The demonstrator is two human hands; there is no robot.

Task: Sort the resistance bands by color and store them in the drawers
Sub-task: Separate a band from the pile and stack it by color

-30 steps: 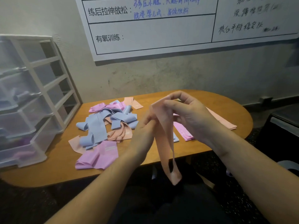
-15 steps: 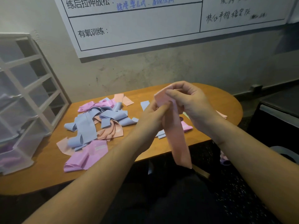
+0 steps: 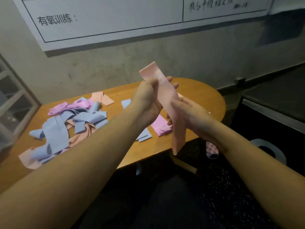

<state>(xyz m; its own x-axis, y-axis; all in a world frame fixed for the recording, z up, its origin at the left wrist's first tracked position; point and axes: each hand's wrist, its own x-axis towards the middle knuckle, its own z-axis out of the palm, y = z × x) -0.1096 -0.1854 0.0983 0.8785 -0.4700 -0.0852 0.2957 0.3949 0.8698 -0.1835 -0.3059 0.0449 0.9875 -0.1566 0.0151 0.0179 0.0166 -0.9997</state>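
I hold a flattened peach resistance band upright above the wooden table. My left hand pinches its upper part, thumb in front and fingers behind. My right hand grips the lower half, with the end hanging past the table's front edge. A mixed pile of blue, lilac and peach bands lies on the table's left. A folded pink band and a folded blue band lie under my hands. Only the corner of the clear drawer unit shows at the far left.
A small blue piece and a peach band lie near the wall. A white chart hangs above. Right of the table stands a dark box; a patterned slipper lies on the floor.
The band hung doubled from both hands at its top. Now it is flat and raised; my right hand has slid down to its lower half. The view has shifted right, away from the drawers.
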